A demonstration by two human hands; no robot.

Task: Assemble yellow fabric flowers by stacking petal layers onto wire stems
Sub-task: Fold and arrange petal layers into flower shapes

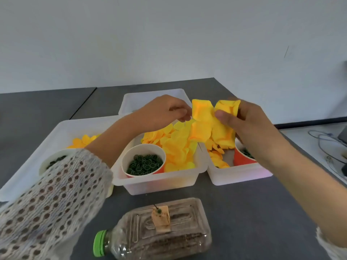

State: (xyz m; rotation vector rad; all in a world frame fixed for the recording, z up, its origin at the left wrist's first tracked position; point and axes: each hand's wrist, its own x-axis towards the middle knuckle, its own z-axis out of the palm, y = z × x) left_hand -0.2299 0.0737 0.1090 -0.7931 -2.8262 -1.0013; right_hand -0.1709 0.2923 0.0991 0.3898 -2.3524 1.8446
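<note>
A yellow fabric petal layer (203, 121) with several lobes hangs above the middle bin. My right hand (246, 121) pinches its right side between thumb and fingers. My left hand (165, 111) pinches at its left edge, where a thin wire stem (200, 147) seems to pass down behind the petals. Loose yellow petals (176, 147) fill the middle white bin (161, 182), next to a paper cup of dark green rings (143, 162).
More white bins stand on the left (62, 128), the right (238, 175) and behind (142, 99), each with petals or a cup. A clear bottle (159, 233) with a green cap lies in front, a tan block with a pin taped on it. Cables lie at far right.
</note>
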